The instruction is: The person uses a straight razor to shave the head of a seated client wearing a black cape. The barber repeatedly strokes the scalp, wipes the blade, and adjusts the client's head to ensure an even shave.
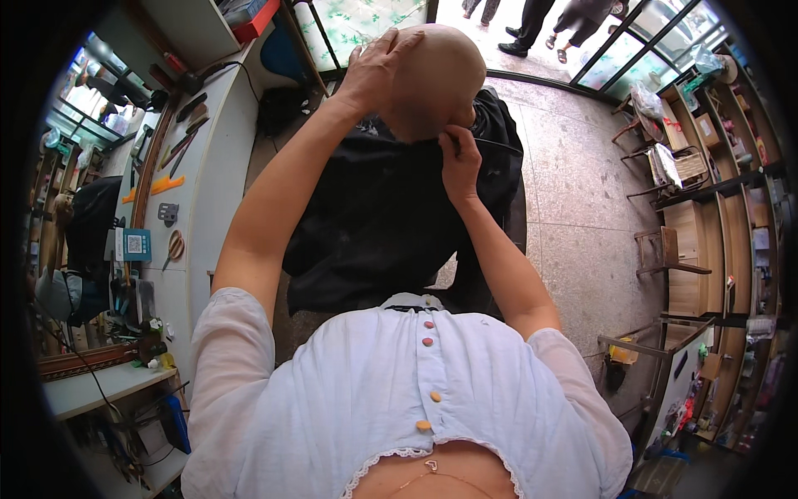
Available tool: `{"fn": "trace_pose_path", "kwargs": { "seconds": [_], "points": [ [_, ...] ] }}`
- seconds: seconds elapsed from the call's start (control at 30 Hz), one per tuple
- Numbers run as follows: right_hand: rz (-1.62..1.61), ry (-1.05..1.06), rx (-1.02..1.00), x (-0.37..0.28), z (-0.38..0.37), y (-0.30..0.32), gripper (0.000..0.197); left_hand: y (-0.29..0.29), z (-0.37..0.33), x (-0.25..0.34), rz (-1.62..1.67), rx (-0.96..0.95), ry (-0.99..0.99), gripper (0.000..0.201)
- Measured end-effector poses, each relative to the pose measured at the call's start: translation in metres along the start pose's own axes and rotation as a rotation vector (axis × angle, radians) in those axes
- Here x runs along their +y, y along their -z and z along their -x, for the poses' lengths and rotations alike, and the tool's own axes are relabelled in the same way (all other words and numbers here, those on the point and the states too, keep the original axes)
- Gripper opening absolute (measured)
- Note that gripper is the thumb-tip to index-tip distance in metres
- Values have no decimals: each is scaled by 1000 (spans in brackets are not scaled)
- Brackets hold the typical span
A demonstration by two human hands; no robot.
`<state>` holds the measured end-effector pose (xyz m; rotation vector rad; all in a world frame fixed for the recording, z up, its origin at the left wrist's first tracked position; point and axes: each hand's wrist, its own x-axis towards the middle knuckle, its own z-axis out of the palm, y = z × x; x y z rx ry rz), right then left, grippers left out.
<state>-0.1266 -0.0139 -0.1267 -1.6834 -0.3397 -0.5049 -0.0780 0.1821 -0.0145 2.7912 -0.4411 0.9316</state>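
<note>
A seated person's shaved head [440, 71] is in front of me at the top middle, above a black cape [366, 216] draped over the body. My left hand [378, 71] lies on the left side of the head, palm down, fingers stretched out. Beside the ear, low on the right side of the head, my right hand [460, 158] is closed in a pinch. A thin dark razor-like tool [503, 149] sticks out to the right from its fingers; its working end is hidden. Small hair clippings dot the cape.
On the left, a white counter [193, 216] bears combs, scissors [174, 246] and an orange comb [155, 188] beside a mirror [71, 224]. Chairs [672, 254] and wooden shelves [731, 241] line the right. Other people's legs [532, 25] show beyond the doorway.
</note>
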Motion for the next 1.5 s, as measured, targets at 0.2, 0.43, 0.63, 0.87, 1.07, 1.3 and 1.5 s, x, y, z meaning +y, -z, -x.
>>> {"fn": "trace_pose_path", "kwargs": {
  "seconds": [0.2, 0.43, 0.63, 0.87, 1.07, 1.3, 1.5],
  "points": [
    [105, 168, 67, -9, -23, 4, 9, 26, -16, 2, 184, -152, 6, 79],
    [263, 416, -211, -54, -94, 32, 12, 21, -20, -23, 418, -213, 96, 82],
    [415, 545, -428, -71, -125, 22, 10, -3, 5, -45, 487, -184, 151, 80],
    [576, 718, -432, -73, -129, 10, 12, 4, 3, -41, 201, -248, 165, 80],
    [600, 709, -438, -73, -128, 11, 14, -2, 4, -48, 227, -249, 176, 77],
    [563, 686, -427, -69, -132, 11, 20, -4, 2, -48, 201, -237, 165, 70],
    [577, 735, -534, -66, -131, 17, 17, -7, 0, -49, 180, -248, 168, 68]
  ]
}}
